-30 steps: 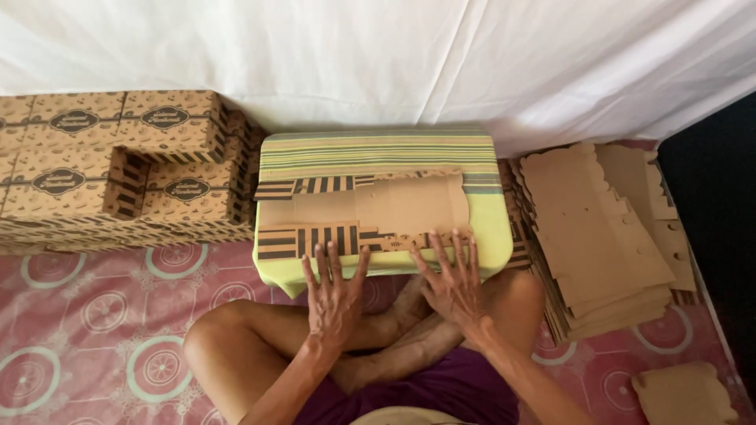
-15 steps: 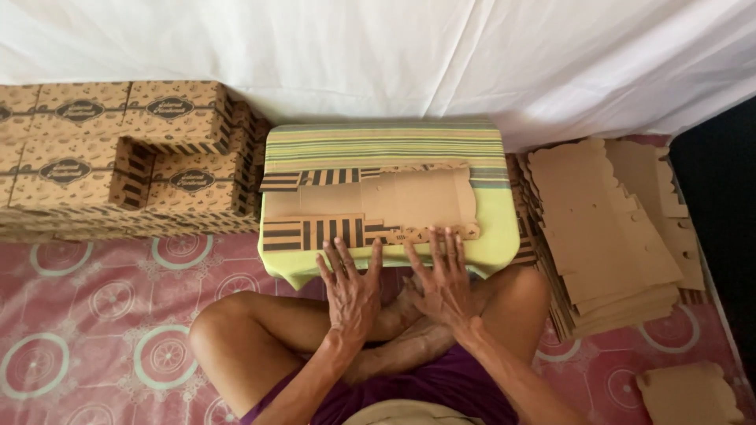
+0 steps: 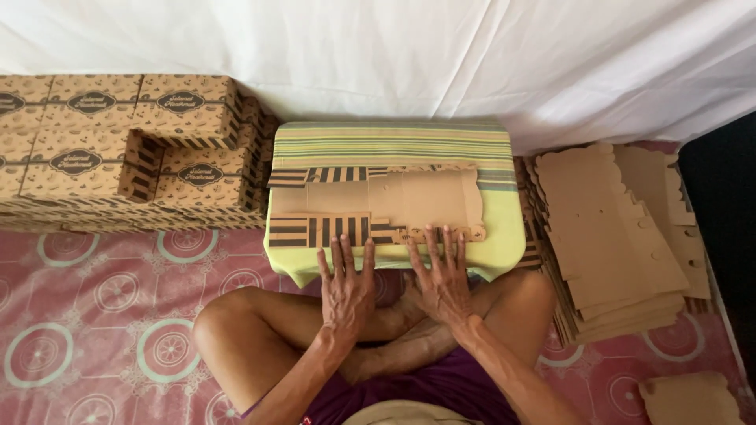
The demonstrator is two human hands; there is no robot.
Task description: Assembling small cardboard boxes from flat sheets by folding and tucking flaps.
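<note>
- Both hands have slid back toward the body since the earlier frames, and the flat carton blank (image 3: 374, 206) now lies a little squarer on the bench (image 3: 504, 244).
- Left hand (image 3: 346, 285) is spread flat, fingers apart, holding nothing; its fingertips just reach the blank's near striped flap.
- Right hand (image 3: 442, 275) is likewise splayed and empty, fingertips pressing the near edge of the blank.
- Judged from this, folding well calls for even pressure along the scored line, both hands level, so the flap creases straight.
- Blank is thin brown card, matte, with dark striped panels and scalloped tabs.
- Bench wears a smooth striped green-yellow cloth.
- Finished boxes (image 3: 118, 142) stack on the left; a stack of blanks (image 3: 606, 236) rests on the right.
</note>
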